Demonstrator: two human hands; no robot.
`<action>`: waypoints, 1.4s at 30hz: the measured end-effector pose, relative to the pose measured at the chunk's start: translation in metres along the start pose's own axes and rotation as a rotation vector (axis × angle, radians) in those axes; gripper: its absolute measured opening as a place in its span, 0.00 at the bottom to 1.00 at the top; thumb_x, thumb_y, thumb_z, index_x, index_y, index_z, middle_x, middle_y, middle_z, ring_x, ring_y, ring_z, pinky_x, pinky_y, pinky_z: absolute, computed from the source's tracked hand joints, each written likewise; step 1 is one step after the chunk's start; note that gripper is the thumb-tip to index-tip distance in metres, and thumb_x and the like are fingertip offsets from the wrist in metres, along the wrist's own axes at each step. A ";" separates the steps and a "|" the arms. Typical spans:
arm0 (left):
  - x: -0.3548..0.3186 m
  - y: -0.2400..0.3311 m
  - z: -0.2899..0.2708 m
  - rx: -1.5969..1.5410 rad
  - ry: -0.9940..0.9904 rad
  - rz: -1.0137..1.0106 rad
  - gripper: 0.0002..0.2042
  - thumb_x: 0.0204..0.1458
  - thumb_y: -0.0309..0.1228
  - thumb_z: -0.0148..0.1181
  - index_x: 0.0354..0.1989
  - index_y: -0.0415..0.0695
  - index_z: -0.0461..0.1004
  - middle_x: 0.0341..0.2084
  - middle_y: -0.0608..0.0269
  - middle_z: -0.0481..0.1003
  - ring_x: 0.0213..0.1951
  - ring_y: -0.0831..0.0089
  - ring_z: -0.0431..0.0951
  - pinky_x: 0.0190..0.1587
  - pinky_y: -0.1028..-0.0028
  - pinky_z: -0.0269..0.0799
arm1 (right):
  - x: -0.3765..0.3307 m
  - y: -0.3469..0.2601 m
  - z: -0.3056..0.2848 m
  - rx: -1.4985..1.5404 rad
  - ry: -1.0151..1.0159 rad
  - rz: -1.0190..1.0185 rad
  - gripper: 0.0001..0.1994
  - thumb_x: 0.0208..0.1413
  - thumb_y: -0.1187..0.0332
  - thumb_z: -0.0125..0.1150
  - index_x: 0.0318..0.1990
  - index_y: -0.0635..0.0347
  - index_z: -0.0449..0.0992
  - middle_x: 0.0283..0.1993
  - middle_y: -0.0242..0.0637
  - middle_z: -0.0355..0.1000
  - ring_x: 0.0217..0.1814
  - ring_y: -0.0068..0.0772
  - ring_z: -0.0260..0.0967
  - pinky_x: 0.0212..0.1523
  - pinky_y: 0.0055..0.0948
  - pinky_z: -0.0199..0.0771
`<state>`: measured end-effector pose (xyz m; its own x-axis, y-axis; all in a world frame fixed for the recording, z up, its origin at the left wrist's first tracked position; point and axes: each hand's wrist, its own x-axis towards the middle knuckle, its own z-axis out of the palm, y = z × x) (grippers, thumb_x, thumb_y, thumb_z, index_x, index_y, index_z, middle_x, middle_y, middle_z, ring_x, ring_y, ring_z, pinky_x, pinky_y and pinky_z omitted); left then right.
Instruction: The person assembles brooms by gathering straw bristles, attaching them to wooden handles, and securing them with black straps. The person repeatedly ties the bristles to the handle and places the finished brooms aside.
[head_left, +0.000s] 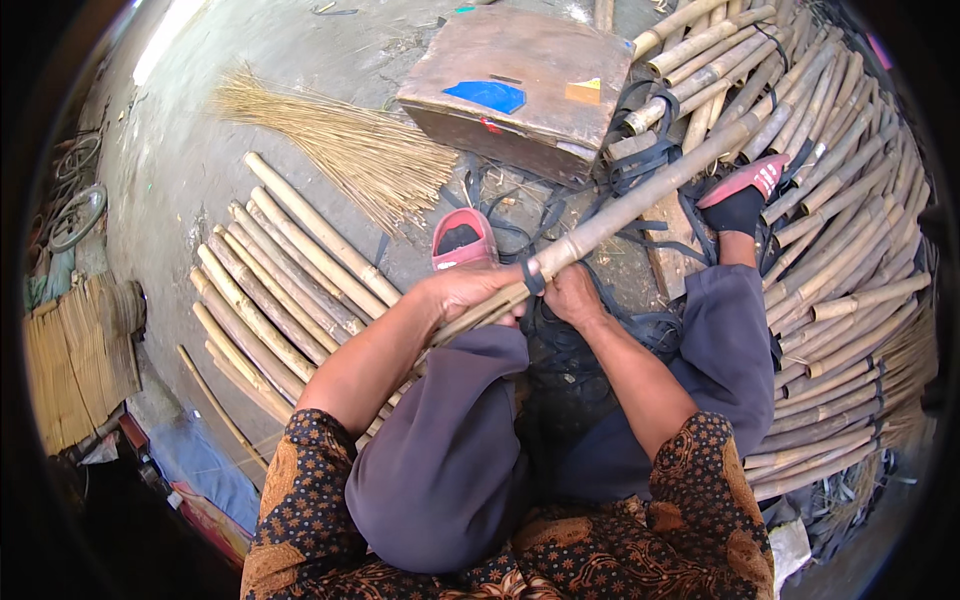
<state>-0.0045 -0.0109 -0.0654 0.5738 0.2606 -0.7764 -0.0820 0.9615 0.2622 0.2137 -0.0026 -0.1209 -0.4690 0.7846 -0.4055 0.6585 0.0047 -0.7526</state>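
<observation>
Short-sleeved black cloth shirt with brown floral print (580, 560): lower edge of my remote feed. Beyond it, dark grey cloth trousers (440, 450), one knee raised.

Long tan bamboo pole (650, 195), one: slants from the hands up to the right. Slimmer tan pieces (490, 310) run from its near end, down to the left. Flat black band (532, 280), one: wraps it between the hands.

Left hand (462, 292): curled round the slimmer pieces. Right hand (573, 294): closed beside the band; I cannot tell whether it grips strip or pole.

Loose flat black strips (655, 330): on the grey concrete floor (180, 110).

Stock, left: row of pale straight bamboo poles (255, 315), no bands that I can make out; fanned sheaf of thin straw-coloured sticks (340, 145) beyond.

Stock, right: large stack of brown bamboo poles (870, 297), some banded dark near their ends.

Status, my judgement: band placed, fastening unconfirmed; left row seemingly unworked, banded poles at right further along.
</observation>
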 end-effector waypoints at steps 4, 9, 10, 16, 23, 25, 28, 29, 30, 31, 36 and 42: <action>0.019 -0.013 0.002 0.459 0.280 0.227 0.25 0.63 0.55 0.65 0.48 0.41 0.75 0.32 0.66 0.78 0.28 0.77 0.80 0.29 0.77 0.75 | -0.004 -0.032 -0.040 -0.300 -0.267 0.128 0.10 0.64 0.68 0.57 0.47 0.61 0.82 0.47 0.60 0.79 0.52 0.62 0.78 0.52 0.52 0.77; 0.024 -0.032 0.005 0.954 0.565 0.512 0.33 0.57 0.52 0.65 0.57 0.32 0.73 0.39 0.34 0.81 0.46 0.36 0.82 0.50 0.51 0.76 | -0.003 -0.073 -0.089 -0.354 -0.217 -0.089 0.11 0.64 0.63 0.61 0.50 0.54 0.83 0.60 0.48 0.75 0.60 0.54 0.75 0.58 0.50 0.75; 0.024 -0.035 0.007 0.969 0.581 0.549 0.33 0.58 0.52 0.65 0.58 0.32 0.73 0.39 0.35 0.81 0.46 0.37 0.82 0.50 0.52 0.77 | -0.001 -0.080 -0.091 -0.299 -0.034 -0.275 0.10 0.63 0.63 0.61 0.48 0.53 0.84 0.61 0.45 0.74 0.61 0.52 0.74 0.59 0.49 0.75; 0.025 -0.039 0.006 1.030 0.650 0.595 0.32 0.58 0.50 0.65 0.61 0.34 0.72 0.39 0.38 0.82 0.44 0.42 0.83 0.49 0.54 0.78 | 0.033 -0.081 -0.080 -0.815 -0.091 -0.417 0.10 0.60 0.64 0.63 0.47 0.50 0.82 0.64 0.41 0.71 0.68 0.43 0.67 0.61 0.46 0.71; 0.031 -0.029 0.000 0.495 0.512 0.390 0.40 0.54 0.47 0.75 0.64 0.26 0.69 0.22 0.56 0.80 0.19 0.72 0.79 0.23 0.70 0.75 | -0.024 -0.048 -0.071 -0.286 -0.105 -0.176 0.08 0.68 0.66 0.53 0.43 0.61 0.73 0.34 0.57 0.78 0.40 0.68 0.77 0.40 0.59 0.75; 0.030 -0.028 0.003 0.421 0.539 0.363 0.43 0.51 0.47 0.78 0.62 0.19 0.68 0.21 0.56 0.79 0.18 0.74 0.79 0.19 0.73 0.73 | -0.045 -0.048 -0.048 -0.244 -0.020 0.061 0.10 0.72 0.61 0.50 0.46 0.58 0.71 0.37 0.59 0.76 0.42 0.69 0.75 0.41 0.60 0.72; 0.030 -0.028 0.010 0.247 0.520 0.461 0.45 0.49 0.48 0.80 0.62 0.20 0.68 0.22 0.57 0.79 0.19 0.74 0.78 0.18 0.74 0.72 | -0.063 -0.057 0.015 -0.025 0.216 0.190 0.10 0.73 0.60 0.50 0.48 0.58 0.70 0.37 0.60 0.76 0.42 0.72 0.75 0.40 0.62 0.72; 0.029 -0.028 0.012 0.270 0.549 0.474 0.42 0.47 0.46 0.79 0.61 0.22 0.70 0.23 0.57 0.80 0.20 0.75 0.78 0.20 0.74 0.72 | -0.065 -0.055 0.020 0.031 0.298 0.135 0.11 0.72 0.60 0.51 0.48 0.58 0.70 0.36 0.60 0.76 0.41 0.71 0.75 0.40 0.62 0.72; 0.027 -0.028 0.014 0.352 0.558 0.431 0.41 0.48 0.46 0.78 0.60 0.22 0.71 0.23 0.57 0.80 0.20 0.75 0.78 0.21 0.74 0.72 | -0.067 -0.055 0.027 0.080 0.322 0.134 0.11 0.71 0.60 0.52 0.48 0.59 0.70 0.35 0.59 0.76 0.41 0.71 0.75 0.40 0.61 0.73; 0.026 -0.028 0.015 0.439 0.562 0.433 0.39 0.48 0.45 0.76 0.59 0.23 0.72 0.23 0.57 0.80 0.20 0.75 0.78 0.22 0.73 0.72 | -0.069 -0.056 0.033 0.118 0.299 0.201 0.12 0.71 0.60 0.53 0.47 0.59 0.70 0.34 0.59 0.76 0.40 0.70 0.76 0.40 0.61 0.73; 0.026 -0.022 0.015 0.623 0.550 0.328 0.38 0.49 0.49 0.69 0.57 0.24 0.74 0.24 0.56 0.80 0.23 0.72 0.80 0.25 0.70 0.74 | -0.071 -0.060 0.029 -0.100 0.615 0.196 0.13 0.62 0.61 0.65 0.44 0.58 0.71 0.44 0.52 0.75 0.45 0.62 0.76 0.44 0.55 0.74; 0.038 -0.029 0.006 0.635 0.592 0.357 0.26 0.54 0.47 0.68 0.41 0.30 0.77 0.22 0.61 0.78 0.22 0.76 0.77 0.25 0.72 0.72 | -0.061 -0.068 0.051 0.047 0.629 0.297 0.15 0.60 0.60 0.66 0.44 0.60 0.69 0.44 0.51 0.72 0.48 0.62 0.74 0.46 0.55 0.75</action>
<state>0.0249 -0.0294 -0.0994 0.0785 0.7006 -0.7092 0.3867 0.6343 0.6694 0.1674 -0.0823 -0.0711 0.1664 0.9587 -0.2307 0.6734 -0.2814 -0.6836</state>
